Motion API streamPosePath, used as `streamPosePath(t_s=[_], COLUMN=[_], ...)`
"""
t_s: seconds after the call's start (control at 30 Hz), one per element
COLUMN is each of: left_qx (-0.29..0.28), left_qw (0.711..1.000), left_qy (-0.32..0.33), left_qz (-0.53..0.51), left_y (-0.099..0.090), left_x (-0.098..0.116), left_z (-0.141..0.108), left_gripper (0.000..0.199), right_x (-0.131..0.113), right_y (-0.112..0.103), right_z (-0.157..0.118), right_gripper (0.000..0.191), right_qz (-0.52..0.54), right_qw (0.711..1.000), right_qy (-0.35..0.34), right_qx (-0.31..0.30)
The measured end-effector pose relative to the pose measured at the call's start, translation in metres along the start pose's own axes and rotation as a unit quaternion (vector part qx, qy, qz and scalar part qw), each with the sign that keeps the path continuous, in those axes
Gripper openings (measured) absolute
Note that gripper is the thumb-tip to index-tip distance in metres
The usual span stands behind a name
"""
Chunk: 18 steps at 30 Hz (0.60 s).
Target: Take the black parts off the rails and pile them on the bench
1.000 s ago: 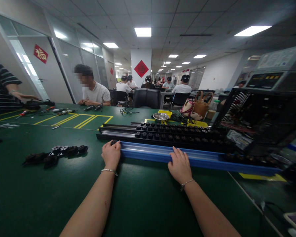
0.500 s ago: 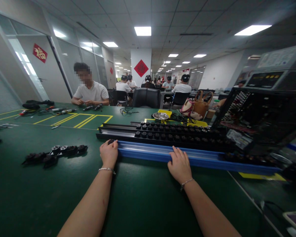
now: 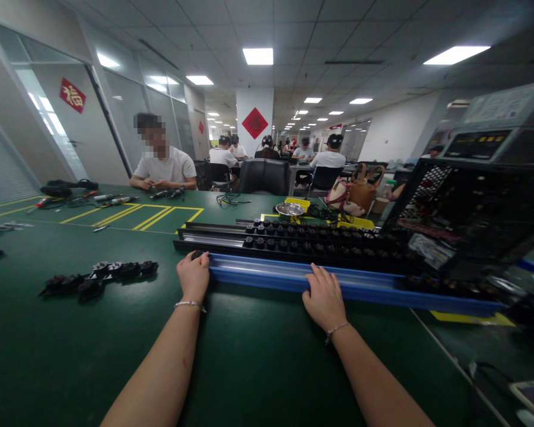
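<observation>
A long blue channel [image 3: 258,276] lies across the green table in front of me, its inner strip shiny. At its left end my left hand [image 3: 193,276] is closed around a small black round part [image 3: 196,255], mostly hidden by the fingers. Nearer the middle, my right hand [image 3: 324,296] grips the channel's near wall, fingers over the edge and thumb on the outer side. Black round parts [image 3: 445,286] sit in the channel's right end. Behind it, black channels [image 3: 209,240] carry rows of similar parts [image 3: 285,244].
Loose black parts [image 3: 124,270] lie on the table at left. Farther back are tools [image 3: 120,200], a cable [image 3: 234,198], a metal dish [image 3: 289,209] and a yellow tray [image 3: 356,223]. An opened black case [image 3: 471,207] stands at right. A person [image 3: 164,166] sits across the table.
My left hand has shifted slightly left with the black part, at the channel's left end. My right hand and the blue channel have stayed in place.
</observation>
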<state>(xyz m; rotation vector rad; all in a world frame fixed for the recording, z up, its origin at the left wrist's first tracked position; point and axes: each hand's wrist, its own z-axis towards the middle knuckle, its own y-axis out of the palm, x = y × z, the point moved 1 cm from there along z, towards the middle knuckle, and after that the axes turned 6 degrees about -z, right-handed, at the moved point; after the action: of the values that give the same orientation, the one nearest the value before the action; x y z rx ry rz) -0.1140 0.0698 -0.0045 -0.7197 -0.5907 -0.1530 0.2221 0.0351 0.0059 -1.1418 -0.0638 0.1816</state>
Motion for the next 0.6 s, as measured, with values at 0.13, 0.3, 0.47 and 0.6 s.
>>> streamPosePath(t_s=[0.13,0.3,0.47,0.6], left_qx=[0.003,0.010,0.017,0.023], left_qw=[1.000,1.000,1.000,1.000], left_qy=[0.003,0.007,0.007,0.002], left_qz=[0.004,0.004,-0.002,-0.010], left_y=[-0.0004,-0.0005,0.0012,0.0028], left_x=[0.0010,0.0024,-0.0006,-0.0053], left_z=[0.0007,-0.0003,0.0003,0.0021], left_gripper=[0.045,0.045,0.045,0.046], right_x=[0.0001,0.0006,0.0010,0.0014], right_y=[0.0000,0.0006,0.0013,0.0020], right_z=[0.0002,0.0005,0.0005,0.0005], right_gripper=[0.034,0.034,0.033,0.033], right_qz=[-0.001,-0.001,0.001,-0.003], right_qw=[1.000,1.000,1.000,1.000], right_qy=[0.001,0.001,0.000,0.000], right_qx=[0.000,0.001,0.004,0.003])
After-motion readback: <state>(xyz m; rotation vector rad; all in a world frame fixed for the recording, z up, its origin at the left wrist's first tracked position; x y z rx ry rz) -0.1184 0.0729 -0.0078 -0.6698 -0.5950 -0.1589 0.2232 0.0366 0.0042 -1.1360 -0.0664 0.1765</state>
